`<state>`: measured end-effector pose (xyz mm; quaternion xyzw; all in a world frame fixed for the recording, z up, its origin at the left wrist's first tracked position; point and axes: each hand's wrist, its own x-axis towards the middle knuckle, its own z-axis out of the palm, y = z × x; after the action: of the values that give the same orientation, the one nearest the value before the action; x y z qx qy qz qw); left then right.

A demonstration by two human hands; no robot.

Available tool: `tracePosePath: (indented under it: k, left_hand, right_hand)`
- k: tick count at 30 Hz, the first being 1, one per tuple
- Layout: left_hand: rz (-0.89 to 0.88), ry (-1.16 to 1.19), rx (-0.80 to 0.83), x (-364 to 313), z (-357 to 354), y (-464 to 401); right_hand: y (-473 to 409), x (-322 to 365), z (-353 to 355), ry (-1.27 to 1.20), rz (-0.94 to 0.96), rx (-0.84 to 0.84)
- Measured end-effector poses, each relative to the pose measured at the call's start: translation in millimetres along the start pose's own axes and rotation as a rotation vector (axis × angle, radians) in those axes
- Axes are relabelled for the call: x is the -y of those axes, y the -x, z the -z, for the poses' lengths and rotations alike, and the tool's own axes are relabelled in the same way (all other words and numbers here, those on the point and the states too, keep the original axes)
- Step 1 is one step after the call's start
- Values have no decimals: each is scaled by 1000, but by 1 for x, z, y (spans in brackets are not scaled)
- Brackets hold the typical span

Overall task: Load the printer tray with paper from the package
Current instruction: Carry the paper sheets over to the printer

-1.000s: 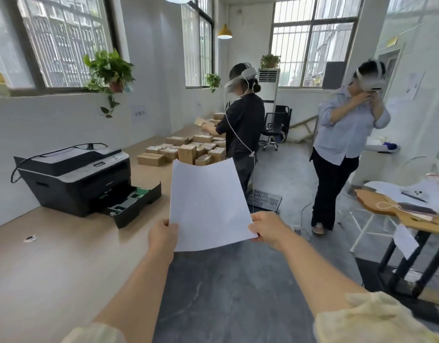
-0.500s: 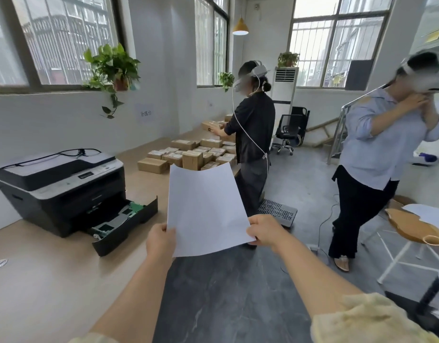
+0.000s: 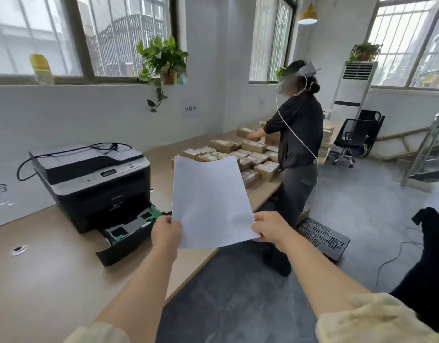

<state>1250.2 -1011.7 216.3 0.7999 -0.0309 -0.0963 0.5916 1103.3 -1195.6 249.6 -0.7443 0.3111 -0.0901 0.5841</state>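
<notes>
I hold the paper point(image 3: 211, 201) upright in front of me, a thin white stack or perhaps a single sheet, I cannot tell which, its lower corners pinched in my two hands. My left hand point(image 3: 167, 232) grips the bottom left corner, thumb on the near face, and my right hand point(image 3: 270, 229) is closed on the bottom right corner the same way. The sheet hangs above the table's near edge, to the right of the printer tray point(image 3: 125, 233), which stands pulled out of the black printer point(image 3: 94, 179) and looks empty, its green guides showing. The printer sits on the long wooden table point(image 3: 40, 280). I judge the step in hand to be carrying the paper over to the tray. To do it well I should tip the sheet flat, square its edges, turn its long side along the tray's length, and lower it between the guides without buckling a corner. Farther down the table lie many small cardboard boxes point(image 3: 250, 157), where another person point(image 3: 297, 144) in dark clothes works.
</notes>
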Motion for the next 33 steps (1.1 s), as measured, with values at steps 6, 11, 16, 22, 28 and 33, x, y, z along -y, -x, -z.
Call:
tracePosePath:
  k: [6,11,16,22,28,33]
  left_hand:
    - [14,-10,-90,4,-4,-65]
    - [49,19,-185,0,4,-118]
    - [43,-2,-266,-6,19,-164]
    - [90,-26,-357,2,36,-202]
    - [124,-7,-448,4,47,-222]
    - [149,25,-541,6,44,-231]
  right_hand:
    - [-76,15,-20,40,28,91]
    - [-147,41,-49,98,85,166]
    - [-203,63,-79,116,127,225]
    - [-243,83,-108,110,123,334]
    - [-284,99,-134,117,143,444]
    - [-323,104,-150,141,179,545]
